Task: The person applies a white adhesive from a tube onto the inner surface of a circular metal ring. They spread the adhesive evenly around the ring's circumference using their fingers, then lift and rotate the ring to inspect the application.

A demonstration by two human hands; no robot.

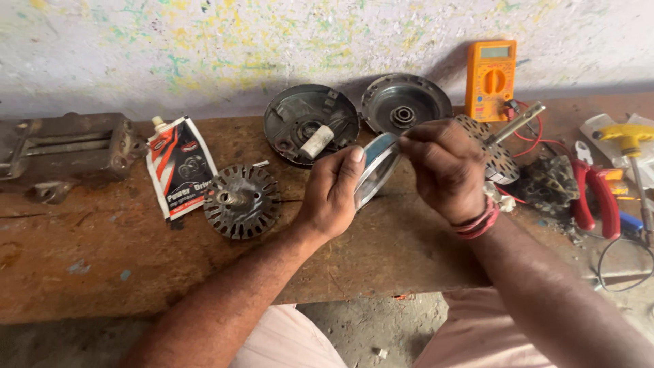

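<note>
Gripping a tape roll (377, 167) at frame centre, left hand (332, 194) fingers clamp its rim; right hand (446, 170) fingers pinch its top edge.

Glossy metal ring (376, 167); rough rusty bench (102, 252); dull steel rotor (242, 201).

To your left on the rusty bench (82, 259) lies a flat squeeze pouch (180, 167), white with red and black patches and a small cap on top. Against the wall on your right stands an orange meter (490, 78) with a small grey screen (495, 51).
</note>
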